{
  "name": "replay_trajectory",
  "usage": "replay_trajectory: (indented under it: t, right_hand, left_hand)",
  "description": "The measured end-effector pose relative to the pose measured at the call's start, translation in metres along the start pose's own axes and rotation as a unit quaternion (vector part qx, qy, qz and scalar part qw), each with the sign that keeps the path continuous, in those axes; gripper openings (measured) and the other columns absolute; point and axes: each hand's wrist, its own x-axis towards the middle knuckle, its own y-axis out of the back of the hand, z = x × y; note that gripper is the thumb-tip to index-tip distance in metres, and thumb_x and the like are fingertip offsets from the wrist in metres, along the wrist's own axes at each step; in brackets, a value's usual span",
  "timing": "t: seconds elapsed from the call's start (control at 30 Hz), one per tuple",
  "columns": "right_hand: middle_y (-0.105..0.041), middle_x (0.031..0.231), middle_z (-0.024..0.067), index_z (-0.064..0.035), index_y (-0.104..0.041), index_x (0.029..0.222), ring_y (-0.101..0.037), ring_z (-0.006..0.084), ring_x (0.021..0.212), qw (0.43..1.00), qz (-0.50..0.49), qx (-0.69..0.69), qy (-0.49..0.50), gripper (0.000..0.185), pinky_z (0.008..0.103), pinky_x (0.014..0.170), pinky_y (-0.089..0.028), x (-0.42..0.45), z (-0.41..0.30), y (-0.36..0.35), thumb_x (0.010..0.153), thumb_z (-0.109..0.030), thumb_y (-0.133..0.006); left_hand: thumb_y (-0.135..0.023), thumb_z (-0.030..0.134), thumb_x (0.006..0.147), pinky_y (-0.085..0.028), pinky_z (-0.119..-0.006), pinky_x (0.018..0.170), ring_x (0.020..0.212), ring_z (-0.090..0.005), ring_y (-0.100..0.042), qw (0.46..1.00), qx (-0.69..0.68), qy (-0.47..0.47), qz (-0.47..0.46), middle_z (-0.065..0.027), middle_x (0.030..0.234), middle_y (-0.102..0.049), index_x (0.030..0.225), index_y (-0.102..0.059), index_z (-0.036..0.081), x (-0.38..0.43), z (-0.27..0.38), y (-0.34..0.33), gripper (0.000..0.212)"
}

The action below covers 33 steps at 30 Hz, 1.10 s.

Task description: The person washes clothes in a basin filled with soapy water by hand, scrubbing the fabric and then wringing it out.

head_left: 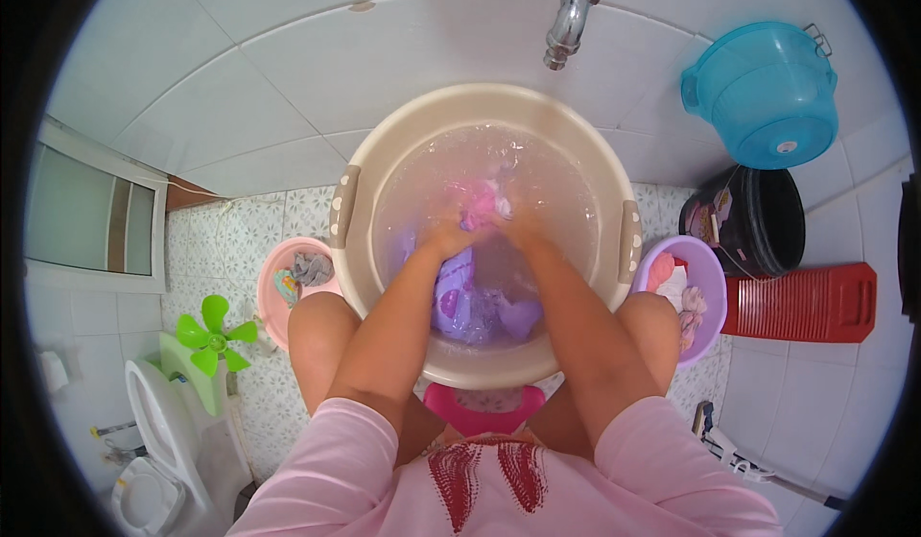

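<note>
In front of me stands a large beige plastic basin (486, 373) filled with cloudy, sudsy water. A bunched pink and purple wet garment (483, 202) sits near the middle, partly underwater. My left hand (455, 236) grips it from the left, and more of the purple printed cloth (452, 296) trails below that wrist. On the other side my right hand (516, 222) holds the same bunch; water and motion blur its fingers. Another purple cloth bulge (519, 317) breaks the surface near the basin's close edge, between my forearms.
A chrome tap (566, 29) juts from the wall above. Left are a pink basin (270, 314) with cloths and a green fan blade (216, 341). Right are a purple basin (719, 292) with clothes, a black bucket (773, 224), a red washboard (806, 303) and a hanging blue bucket (773, 91).
</note>
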Motion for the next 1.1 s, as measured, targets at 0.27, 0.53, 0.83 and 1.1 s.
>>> replay_trajectory:
  t: [0.27, 0.53, 0.83, 1.1]
  right_hand:
    - [-0.034, 0.135, 0.0220, -0.0112, -0.028, 0.137, -0.032, 0.0358, 0.126, 0.955, 0.262, -0.030, -0.137, 0.083, 0.0434, 0.105, -0.026, 0.021, 0.063, -0.025, 0.069, -0.038, -0.068]
    - [-0.062, 0.082, 0.0198, -0.0074, -0.055, 0.104, -0.059, 0.0384, 0.083, 0.995, 0.051, 0.023, 0.087, 0.040, 0.0431, 0.075, -0.045, -0.052, -0.113, -0.005, 0.066, -0.018, -0.065]
    - [-0.061, 0.076, 0.0192, -0.0074, -0.054, 0.081, -0.058, 0.0407, 0.073, 0.963, 0.218, 0.073, 0.140, 0.022, 0.0476, 0.063, -0.046, -0.027, -0.106, 0.007, 0.065, -0.019, -0.064]
    - [-0.058, 0.098, 0.0255, -0.0050, -0.054, 0.100, -0.058, 0.0398, 0.086, 0.974, 0.216, -0.060, -0.025, 0.042, 0.0463, 0.071, -0.047, -0.014, -0.072, 0.039, 0.074, -0.036, -0.063]
  left_hand:
    - [-0.066, 0.039, 0.074, -0.037, -0.034, 0.095, 0.117, -0.0279, -0.046, 0.971, -0.128, 0.068, 0.189, -0.0204, 0.121, -0.051, 0.118, -0.055, 0.005, 0.034, -0.032, -0.005, 0.057]
    - [-0.057, 0.040, 0.081, -0.040, -0.031, 0.092, 0.109, -0.0212, -0.050, 0.750, -0.650, 0.116, 0.051, -0.0148, 0.114, -0.056, 0.113, -0.056, -0.001, 0.023, -0.007, 0.001, 0.052]
    - [-0.056, 0.038, 0.081, -0.042, -0.030, 0.087, 0.097, -0.0199, -0.056, 0.743, -0.638, 0.161, -0.120, -0.0119, 0.104, -0.060, 0.107, -0.058, 0.000, 0.029, -0.030, -0.023, 0.045]
    - [-0.059, 0.033, 0.079, -0.046, -0.029, 0.072, 0.065, -0.0182, -0.059, 0.822, -0.541, 0.169, -0.059, -0.0059, 0.075, -0.063, 0.084, -0.062, 0.003, 0.014, 0.017, 0.012, 0.030]
